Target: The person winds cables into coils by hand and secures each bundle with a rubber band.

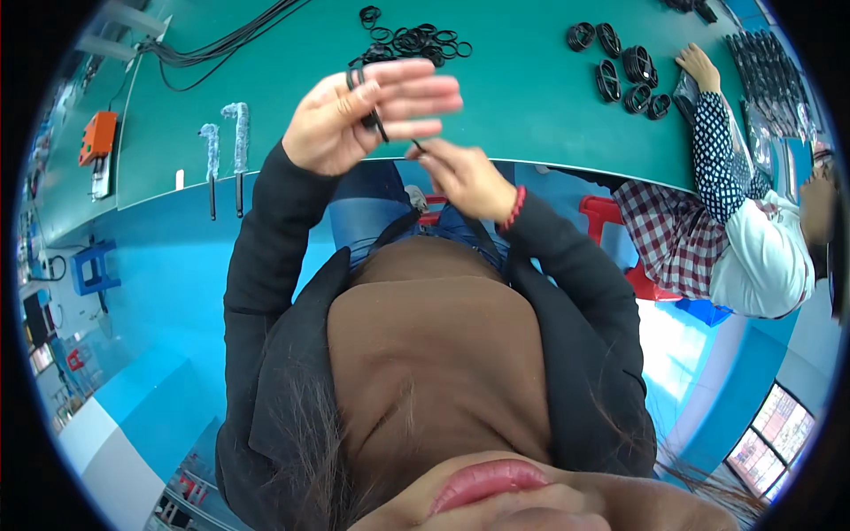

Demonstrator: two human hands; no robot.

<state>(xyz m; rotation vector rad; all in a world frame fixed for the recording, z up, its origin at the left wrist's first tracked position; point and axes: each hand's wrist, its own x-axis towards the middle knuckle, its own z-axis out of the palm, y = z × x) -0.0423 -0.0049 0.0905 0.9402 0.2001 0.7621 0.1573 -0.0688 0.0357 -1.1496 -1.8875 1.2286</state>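
A black cable [382,126] is looped around the palm of my left hand [341,124], which is raised over the table's near edge. The fingers of that hand are stretched out to the right, and its thumb lies against the loops. Just to the right and a little lower, my right hand [465,180] pinches a thin black end of the cable between thumb and fingers. Motion blurs both hands somewhat, and part of the cable is hidden behind the left hand.
On the green table [522,106] lies a pile of small black rings [416,42]. Coiled black cables [639,66] sit at right, near a co-worker's hand [699,66]. Long black cables [204,60], two plastic-wrapped rods [239,137] and an orange device [97,137] are at left.
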